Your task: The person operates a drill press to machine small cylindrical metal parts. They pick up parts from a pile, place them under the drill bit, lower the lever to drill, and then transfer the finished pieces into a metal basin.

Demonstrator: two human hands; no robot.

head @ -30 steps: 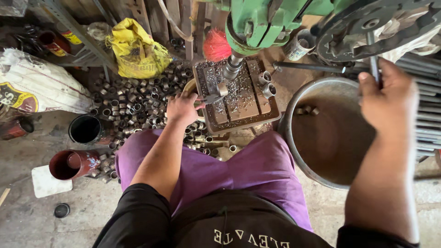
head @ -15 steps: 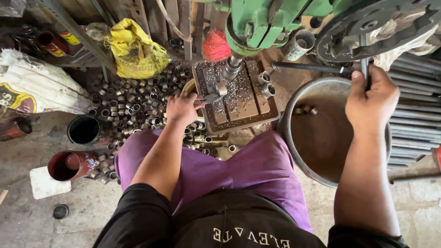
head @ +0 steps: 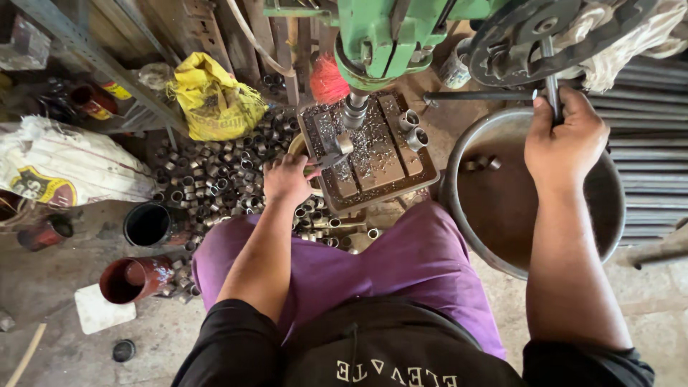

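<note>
My right hand (head: 564, 140) grips the feed lever (head: 551, 89) of a green drill press (head: 390, 34). At the left edge of the square drill table (head: 373, 165), my left hand (head: 289, 179) holds a thin tool (head: 324, 162) that clamps a short metal ring (head: 344, 142). That ring sits right under the chuck (head: 354, 109). Metal shavings cover the table, and two more rings (head: 411, 127) stand near its right edge.
A heap of short metal rings (head: 215, 172) lies on the floor to the left. A large metal basin (head: 532, 192) with a few rings stands on the right. A yellow bag (head: 213, 99), a white sack (head: 64, 166) and dark cans (head: 147, 223) lie left; steel bars (head: 648, 150) lie right.
My right hand has moved up and left with the lever. My left hand stays at the drill table.
</note>
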